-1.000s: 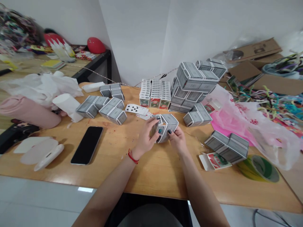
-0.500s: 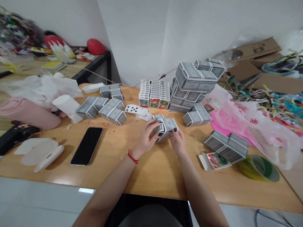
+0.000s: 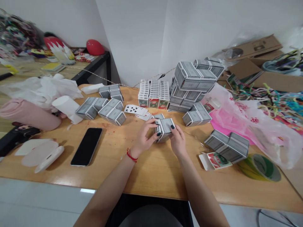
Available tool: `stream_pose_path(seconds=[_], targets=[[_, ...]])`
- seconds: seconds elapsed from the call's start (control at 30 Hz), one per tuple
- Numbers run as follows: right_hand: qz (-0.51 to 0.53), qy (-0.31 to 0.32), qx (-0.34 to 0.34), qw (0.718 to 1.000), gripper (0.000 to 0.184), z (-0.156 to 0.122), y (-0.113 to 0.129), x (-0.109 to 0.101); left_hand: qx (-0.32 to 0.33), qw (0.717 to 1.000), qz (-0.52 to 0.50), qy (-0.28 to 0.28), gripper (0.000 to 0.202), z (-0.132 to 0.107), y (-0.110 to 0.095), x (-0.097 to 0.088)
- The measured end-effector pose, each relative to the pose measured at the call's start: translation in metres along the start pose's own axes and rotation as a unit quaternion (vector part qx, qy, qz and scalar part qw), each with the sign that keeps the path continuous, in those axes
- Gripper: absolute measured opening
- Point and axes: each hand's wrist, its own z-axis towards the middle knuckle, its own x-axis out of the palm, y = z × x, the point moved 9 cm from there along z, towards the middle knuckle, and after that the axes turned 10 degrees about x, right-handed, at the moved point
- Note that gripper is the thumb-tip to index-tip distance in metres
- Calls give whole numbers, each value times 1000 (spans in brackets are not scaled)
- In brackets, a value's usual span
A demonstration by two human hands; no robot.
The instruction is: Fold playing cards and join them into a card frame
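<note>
Block of grey boxes (image 3: pixel 165 125) over surface (image 3: pixel 151 176), centre; L hand (image 3: pixel 145 136) & R hand (image 3: pixel 178 140) each w/ grip closed on it. From it: spade cards (image 3: pixel 134 109), 10 o'clock; flap-open box (image 3: pixel 219 160), 4 o'clock, label unreadable; carton (image 3: pixel 276 83), 2 o'clock, prob. holding coloured strands (image 3: pixel 290 61).

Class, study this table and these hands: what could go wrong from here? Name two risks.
The gray stack at the back right is several layers high, so a bump might topple it. The loose playing cards lie just beyond and left of the gray block between the left hand and right hand, so a forward push could scatter them.
</note>
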Motion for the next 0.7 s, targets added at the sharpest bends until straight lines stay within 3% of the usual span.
stream_pose_path(seconds=[0.27, 0.43, 0.57, 0.7], targets=[[-49, -12, -36, 998, 19, -4, 7, 2, 30, 999, 43, -4, 24, 0, -3, -6], [-101, 33, -129, 986, 50, -10, 37, 11, 27, 999, 44, -2, 24, -1, -3, -4], [-196, 105, -155, 962, 42, -14, 47, 24, 22, 999, 25, 11, 26, -2, -3, -2], [-198, 112, -159, 961, 39, -13, 49, 21, 21, 999, -22, 37, 33, -3, -3, 1]])
